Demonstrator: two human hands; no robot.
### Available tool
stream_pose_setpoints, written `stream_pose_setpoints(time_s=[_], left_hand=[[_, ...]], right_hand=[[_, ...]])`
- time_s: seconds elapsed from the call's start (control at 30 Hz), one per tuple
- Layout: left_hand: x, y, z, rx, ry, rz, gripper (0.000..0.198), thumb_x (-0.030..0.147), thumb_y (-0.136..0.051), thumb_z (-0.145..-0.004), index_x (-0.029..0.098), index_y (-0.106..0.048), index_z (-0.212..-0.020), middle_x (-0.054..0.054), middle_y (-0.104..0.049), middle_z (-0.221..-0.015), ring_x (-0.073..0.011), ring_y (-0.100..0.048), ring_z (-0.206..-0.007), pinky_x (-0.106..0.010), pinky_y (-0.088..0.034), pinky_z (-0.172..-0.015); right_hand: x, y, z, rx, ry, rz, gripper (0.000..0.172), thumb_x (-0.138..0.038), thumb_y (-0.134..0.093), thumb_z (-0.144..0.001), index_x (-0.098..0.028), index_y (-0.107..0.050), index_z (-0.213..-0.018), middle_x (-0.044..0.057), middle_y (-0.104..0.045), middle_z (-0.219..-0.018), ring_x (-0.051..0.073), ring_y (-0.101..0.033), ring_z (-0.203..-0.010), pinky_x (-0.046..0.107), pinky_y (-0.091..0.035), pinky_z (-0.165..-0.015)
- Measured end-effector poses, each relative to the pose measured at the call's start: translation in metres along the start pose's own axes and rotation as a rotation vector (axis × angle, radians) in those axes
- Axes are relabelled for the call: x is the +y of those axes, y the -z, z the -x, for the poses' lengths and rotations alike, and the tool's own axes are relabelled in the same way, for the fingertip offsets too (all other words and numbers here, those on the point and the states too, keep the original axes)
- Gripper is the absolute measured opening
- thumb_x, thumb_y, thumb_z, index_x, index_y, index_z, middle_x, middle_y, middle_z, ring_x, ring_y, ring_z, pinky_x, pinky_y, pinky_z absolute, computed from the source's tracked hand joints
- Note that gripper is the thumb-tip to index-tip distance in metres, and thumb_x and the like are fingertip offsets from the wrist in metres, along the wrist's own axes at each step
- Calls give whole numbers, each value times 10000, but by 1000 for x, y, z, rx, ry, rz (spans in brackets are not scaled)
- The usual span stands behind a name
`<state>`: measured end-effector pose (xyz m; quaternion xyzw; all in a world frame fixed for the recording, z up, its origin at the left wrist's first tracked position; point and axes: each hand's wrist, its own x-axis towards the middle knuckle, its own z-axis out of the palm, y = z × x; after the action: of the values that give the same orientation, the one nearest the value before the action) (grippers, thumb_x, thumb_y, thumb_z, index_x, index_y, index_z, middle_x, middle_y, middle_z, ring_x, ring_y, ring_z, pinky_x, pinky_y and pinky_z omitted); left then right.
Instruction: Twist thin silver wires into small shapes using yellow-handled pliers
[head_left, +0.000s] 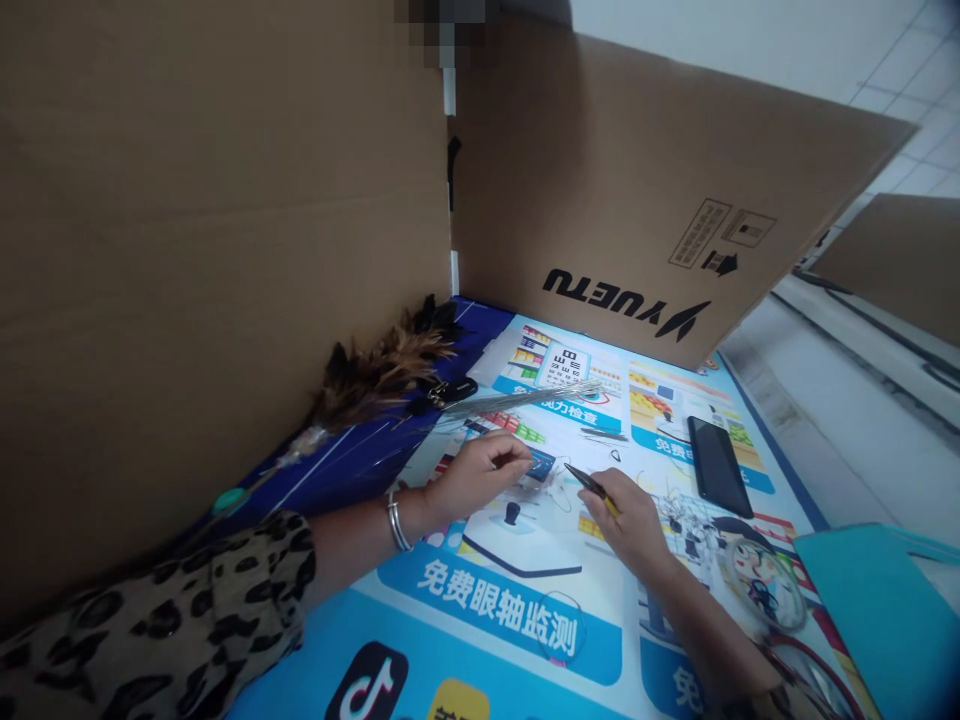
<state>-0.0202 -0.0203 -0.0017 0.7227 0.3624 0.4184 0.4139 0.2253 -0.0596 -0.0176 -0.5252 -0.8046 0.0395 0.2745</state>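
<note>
My right hand (626,520) is closed around a pair of pliers (592,484) with dark jaws and yellow on the handles; the tips point toward my left hand. Thumb and fingers of my left hand (484,475) are pinched together, a short way left of the plier tips. What they grip is too small to make out, though thin wire loops (556,488) show just beside the fingertips. Beyond both hands lies a bundle of straight thin metal wires (540,398). Short dark pieces (604,435) rest nearer to the pliers.
A printed sheet (517,625) covers the table. Cardboard panels (615,190) stand at the left and back. Brown and black feathers (382,370) lie along the left panel. At right are a black phone (720,466), small wire pieces (686,525), a clear round dish (765,585) and a teal item (885,610).
</note>
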Motion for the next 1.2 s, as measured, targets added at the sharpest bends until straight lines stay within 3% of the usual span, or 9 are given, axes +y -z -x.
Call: stream_pose_setpoints(time_s=[0.17, 0.33, 0.53, 0.67, 0.83, 1.03, 1.2], left_hand=[[-3, 2, 0, -28, -21, -17, 131, 204, -515, -834, 142, -623, -795, -23, -571, -790, -126, -532, -752, -256, -419, -692], [-1, 2, 1, -94, -114, -34, 127, 197, -514, -840, 157, -628, -801, -38, -564, -845, -144, -542, -848, -288, -438, -791], [2, 2, 4, -149, -176, -35, 116, 212, -530, -839, 174, -639, -833, -71, -515, -1081, -177, -476, -1093, -326, -388, -957], [5, 2, 5, -156, -190, -38, 126, 216, -517, -848, 174, -635, -856, -76, -533, -1059, -175, -496, -1059, -325, -408, -934], [8, 1, 5, -194, -214, -26, 130, 222, -511, -850, 171, -629, -868, -74, -591, -955, -167, -543, -950, -314, -445, -858], [6, 1, 3, -217, -114, 78, 119, 214, -525, -833, 161, -631, -828, -59, -599, -894, -154, -556, -860, -296, -448, -796], [1, 0, 4, -279, 140, 482, 125, 257, -577, -804, 136, -581, -774, -47, -581, -854, -123, -541, -735, -263, -446, -675]], right_hand=[[-2, 6, -4, 19, -141, -21, 282, -419, -458, -874, -185, -606, -928, 54, -646, -859, 179, -603, -791, 269, -454, -709], [-8, 16, -8, -79, -295, -64, 317, -453, -420, -880, -207, -619, -874, 4, -641, -731, 159, -597, -663, 246, -432, -603], [-12, 11, -8, -132, -166, -120, 286, -435, -446, -877, -204, -614, -868, 12, -649, -790, 154, -601, -716, 238, -437, -649], [-13, 9, -7, -150, -85, -80, 278, -431, -448, -882, -206, -612, -899, 37, -661, -858, 170, -613, -774, 253, -452, -679], [-19, 11, -6, -185, -25, -24, 271, -420, -434, -892, -207, -601, -897, 39, -654, -801, 171, -607, -736, 253, -456, -623], [-25, 10, -6, -181, -27, -36, 249, -407, -446, -890, -205, -592, -896, 42, -643, -818, 174, -598, -755, 254, -449, -627], [-24, 10, -3, -138, 10, -73, 233, -393, -465, -883, -199, -581, -940, 52, -633, -849, 177, -591, -794, 262, -460, -668]])
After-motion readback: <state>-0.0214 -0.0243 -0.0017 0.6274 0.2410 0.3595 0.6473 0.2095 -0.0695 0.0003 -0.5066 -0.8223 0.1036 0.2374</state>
